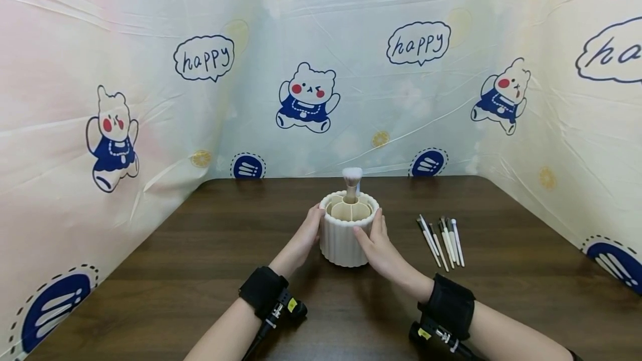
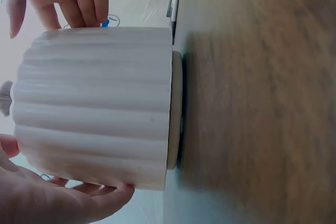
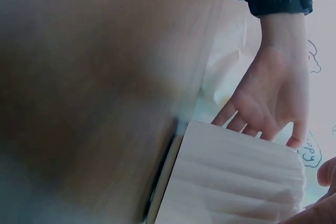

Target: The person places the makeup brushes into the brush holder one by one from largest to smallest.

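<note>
A cream fluted makeup brush holder [image 1: 346, 244] stands upright on the table, its inside split by cream dividers [image 1: 351, 211]. One makeup brush [image 1: 353, 177], pale bristles up, rises from its far side. My left hand [image 1: 303, 235] holds the holder's left side, its fingers [image 2: 113, 201] along the fluted wall. On the opposite side, my right hand [image 1: 378, 249] holds it with the thumb toward the front and the fingers round the side. In the left wrist view, a narrower base [image 2: 176, 108] shows beneath the fluted wall.
Several slim makeup brushes [image 1: 446, 241] lie in a loose group on the brown table [image 1: 225, 255], right of the holder. A pale printed curtain [image 1: 311, 27] hangs behind the table and along both sides. Each wrist wears a black band [image 1: 266, 292] with a camera.
</note>
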